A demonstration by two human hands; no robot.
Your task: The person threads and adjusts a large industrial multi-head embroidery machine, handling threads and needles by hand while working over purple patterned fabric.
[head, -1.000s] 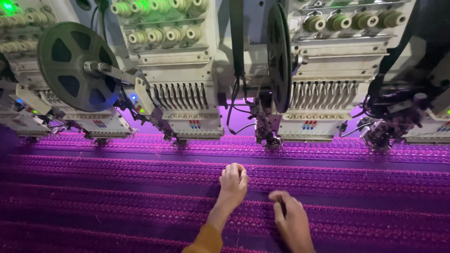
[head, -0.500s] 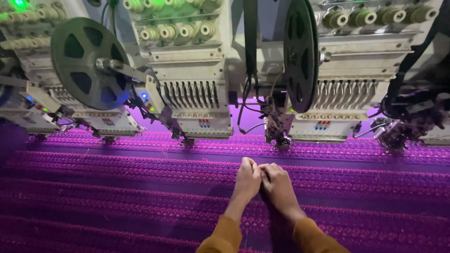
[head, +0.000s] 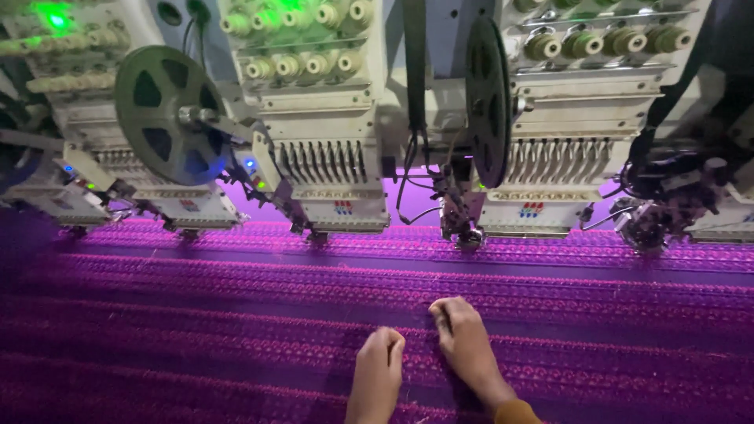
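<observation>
So we're looking down at a big stretch of purple fabric [head: 236, 330] with rows of embroidered stripes running across it, laid flat under a row of embroidery machine heads. Both hands rest on the cloth, below the middle head [head: 334, 149] and a bit to its right.

The left hand [head: 378, 369] lies knuckles-up on the fabric, fingers curled under into a loose fist. We can't tell whether anything is pinched inside it, since the fingertips are tucked out of sight. The right hand [head: 465, 341] sits just beside it, slightly closer to the machine heads, also curled, with thumb and forefinger drawn close together right at the cloth surface. It looks like a narrow pinch at a stitched row, but whatever thread or bit might be in there is too small for us to make out. An ochre sleeve cuff [head: 514, 412] shows at that wrist.

Left of the middle head there's a grey-green reel [head: 161, 110] on a spindle, and to its right a dark reel [head: 487, 102] seen nearly edge-on. Further right comes another head [head: 573, 157]. Cream thread tension knobs [head: 302, 63] line the top of the middle head, with a green lamp [head: 53, 17] glowing far off to its upper left.
</observation>
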